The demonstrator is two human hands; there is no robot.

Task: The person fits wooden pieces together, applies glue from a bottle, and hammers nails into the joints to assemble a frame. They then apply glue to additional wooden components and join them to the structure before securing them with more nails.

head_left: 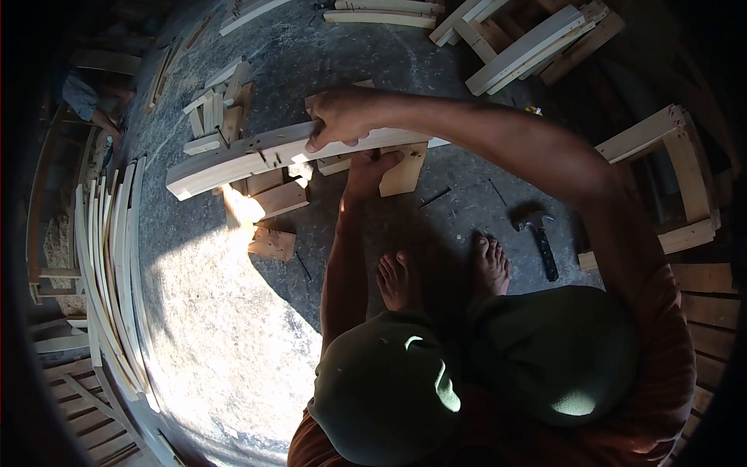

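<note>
While the right hand (341, 118) clamps the beam (233, 162) from above, the left hand (369, 175) grips the block (405, 173) at the beam's near side. The step in hand appears to be positioning these two parts by hand. The next move seems to call for a steady grip and a check of alignment; whether beam and block touch cannot be confirmed.

Right fingers: closed over the beam, thumb on the near face, the far fingertips hidden. Left fingers: drawn together at the block's edge, thumb laid across it, the remaining fingers partly out of sight.

Beam location: crosswise ahead of the feet (401, 280), above an offcut (282, 200). Dark nails or marks show on its near face; which they are cannot be told. The hammer (538, 245) lies on the floor (455, 222) to the right, untouched, with a nail (434, 198) between it and the block.
</note>
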